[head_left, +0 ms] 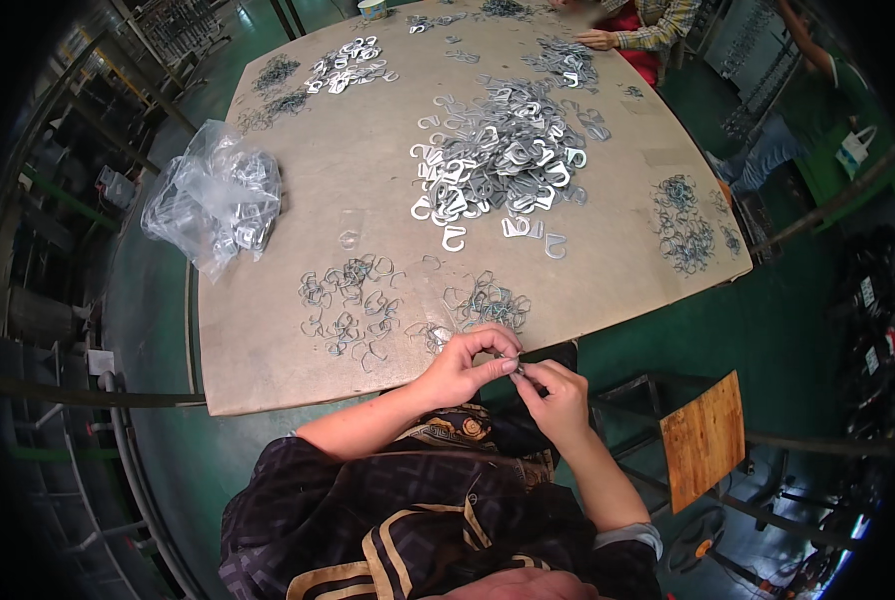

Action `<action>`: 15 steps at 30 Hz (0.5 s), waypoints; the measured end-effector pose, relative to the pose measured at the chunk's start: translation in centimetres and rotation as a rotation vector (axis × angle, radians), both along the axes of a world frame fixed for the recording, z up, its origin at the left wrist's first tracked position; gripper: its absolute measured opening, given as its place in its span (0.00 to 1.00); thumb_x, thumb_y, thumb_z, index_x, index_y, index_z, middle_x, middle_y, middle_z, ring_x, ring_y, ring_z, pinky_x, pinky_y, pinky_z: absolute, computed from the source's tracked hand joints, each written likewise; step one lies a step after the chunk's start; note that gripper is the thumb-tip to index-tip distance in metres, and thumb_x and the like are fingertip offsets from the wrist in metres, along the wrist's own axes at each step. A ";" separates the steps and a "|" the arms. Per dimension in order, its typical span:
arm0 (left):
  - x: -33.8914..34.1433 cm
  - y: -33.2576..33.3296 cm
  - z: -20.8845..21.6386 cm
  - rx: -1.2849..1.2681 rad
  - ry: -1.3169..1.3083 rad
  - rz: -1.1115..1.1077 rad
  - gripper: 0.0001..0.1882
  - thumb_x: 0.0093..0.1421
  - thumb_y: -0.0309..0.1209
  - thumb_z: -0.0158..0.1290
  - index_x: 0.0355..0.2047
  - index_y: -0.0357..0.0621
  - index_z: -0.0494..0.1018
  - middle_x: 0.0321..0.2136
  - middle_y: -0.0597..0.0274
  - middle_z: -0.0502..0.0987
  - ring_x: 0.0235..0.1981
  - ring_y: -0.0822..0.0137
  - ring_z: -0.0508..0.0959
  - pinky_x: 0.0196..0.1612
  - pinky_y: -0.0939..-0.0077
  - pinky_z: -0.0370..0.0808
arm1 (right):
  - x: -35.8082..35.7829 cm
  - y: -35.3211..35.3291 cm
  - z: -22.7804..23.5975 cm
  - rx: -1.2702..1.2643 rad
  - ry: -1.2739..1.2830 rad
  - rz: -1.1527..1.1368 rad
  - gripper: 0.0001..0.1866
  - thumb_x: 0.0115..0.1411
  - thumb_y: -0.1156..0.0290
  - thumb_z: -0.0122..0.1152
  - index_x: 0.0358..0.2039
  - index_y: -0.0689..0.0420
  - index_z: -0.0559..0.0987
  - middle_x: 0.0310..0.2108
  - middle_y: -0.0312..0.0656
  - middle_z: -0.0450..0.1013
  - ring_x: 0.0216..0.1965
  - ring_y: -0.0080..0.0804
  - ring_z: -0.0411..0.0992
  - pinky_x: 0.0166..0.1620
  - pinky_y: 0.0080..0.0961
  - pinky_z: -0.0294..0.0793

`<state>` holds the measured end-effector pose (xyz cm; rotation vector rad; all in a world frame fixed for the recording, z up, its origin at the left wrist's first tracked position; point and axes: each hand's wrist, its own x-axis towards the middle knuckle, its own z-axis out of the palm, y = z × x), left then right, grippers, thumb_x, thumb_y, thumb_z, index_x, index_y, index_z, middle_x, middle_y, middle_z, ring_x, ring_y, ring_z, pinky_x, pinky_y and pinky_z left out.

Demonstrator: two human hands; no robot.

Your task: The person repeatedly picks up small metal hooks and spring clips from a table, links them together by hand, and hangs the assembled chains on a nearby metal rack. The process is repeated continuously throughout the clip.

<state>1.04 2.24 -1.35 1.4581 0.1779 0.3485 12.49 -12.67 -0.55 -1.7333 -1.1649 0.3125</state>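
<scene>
At the table's near edge my left hand (468, 364) and my right hand (558, 396) meet fingertip to fingertip, both closed in a pinch. Between them shows a small grey metal piece (518, 366), mostly hidden by the fingers, so I cannot make out its kind. Just beyond my left hand lies a tangle of bent wire clips (493, 300). A second spread of wire clips (353, 300) is to its left. Farther off, a large heap of flat silver metal hooks (503, 150) covers the table's middle, with a few loose hooks (538, 232) at its near side.
On the cardboard-topped table (298, 190) a clear plastic bag of metal parts (223, 200) sits at the left edge. More wire clips (683, 225) lie at right. Another person's hand (598, 40) is by a far hook pile (563, 62). A wooden-seated stool (705, 440) stands at my right.
</scene>
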 end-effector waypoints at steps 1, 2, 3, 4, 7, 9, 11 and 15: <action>-0.1 -0.2 0.2 -0.023 0.004 -0.015 0.05 0.62 0.26 0.55 0.36 0.38 0.72 0.38 0.60 0.75 0.43 0.68 0.74 0.50 0.72 0.69 | 0.1 0.0 -0.1 0.004 -0.003 0.003 0.06 0.51 0.77 0.67 0.30 0.63 0.81 0.24 0.44 0.76 0.22 0.34 0.75 0.26 0.26 0.72; -0.2 -0.4 0.4 -0.046 0.008 -0.029 0.05 0.62 0.26 0.54 0.36 0.38 0.72 0.37 0.60 0.76 0.42 0.68 0.75 0.50 0.72 0.70 | 0.5 0.1 -0.1 0.035 0.051 0.037 0.06 0.51 0.77 0.67 0.30 0.64 0.81 0.24 0.44 0.76 0.22 0.33 0.75 0.26 0.25 0.72; -0.3 -0.6 0.6 -0.011 0.002 -0.015 0.04 0.63 0.25 0.54 0.36 0.38 0.71 0.36 0.60 0.76 0.42 0.68 0.76 0.49 0.72 0.71 | 1.4 0.0 -0.1 0.069 0.104 0.074 0.05 0.50 0.77 0.67 0.29 0.64 0.81 0.23 0.44 0.76 0.22 0.31 0.75 0.26 0.24 0.72; -0.5 -0.8 0.9 0.022 -0.006 0.000 0.04 0.63 0.25 0.53 0.36 0.37 0.70 0.35 0.59 0.77 0.42 0.67 0.76 0.48 0.72 0.71 | 2.5 0.0 0.0 0.102 0.156 0.112 0.05 0.50 0.77 0.67 0.28 0.65 0.81 0.23 0.45 0.76 0.22 0.30 0.75 0.26 0.24 0.72; -1.0 -1.2 1.3 0.083 0.001 -0.017 0.04 0.63 0.25 0.52 0.36 0.37 0.70 0.35 0.58 0.78 0.42 0.66 0.77 0.48 0.72 0.72 | 6.9 1.4 -0.9 0.021 -0.046 -0.119 0.06 0.53 0.77 0.62 0.31 0.65 0.81 0.23 0.45 0.74 0.24 0.36 0.73 0.30 0.27 0.72; -1.0 -1.5 1.7 0.107 0.015 -0.045 0.04 0.63 0.24 0.52 0.36 0.37 0.70 0.35 0.56 0.77 0.41 0.63 0.78 0.46 0.71 0.73 | 9.5 3.5 -3.5 -0.054 -0.206 -0.205 0.12 0.55 0.74 0.63 0.41 0.63 0.81 0.28 0.47 0.71 0.29 0.39 0.73 0.35 0.31 0.72; -0.8 -1.9 1.4 0.148 0.006 -0.047 0.04 0.62 0.23 0.52 0.36 0.37 0.70 0.35 0.56 0.77 0.40 0.62 0.78 0.45 0.70 0.73 | 11.4 6.3 -5.3 -0.093 -0.470 -0.236 0.19 0.54 0.71 0.65 0.47 0.62 0.77 0.35 0.50 0.70 0.34 0.45 0.72 0.40 0.36 0.72; -1.1 -2.1 1.2 0.207 0.020 -0.078 0.03 0.64 0.23 0.51 0.37 0.37 0.69 0.37 0.58 0.77 0.41 0.68 0.77 0.46 0.74 0.72 | 14.2 11.1 -7.8 -0.248 -0.539 -0.254 0.25 0.52 0.69 0.67 0.51 0.59 0.74 0.43 0.52 0.67 0.38 0.50 0.71 0.43 0.40 0.73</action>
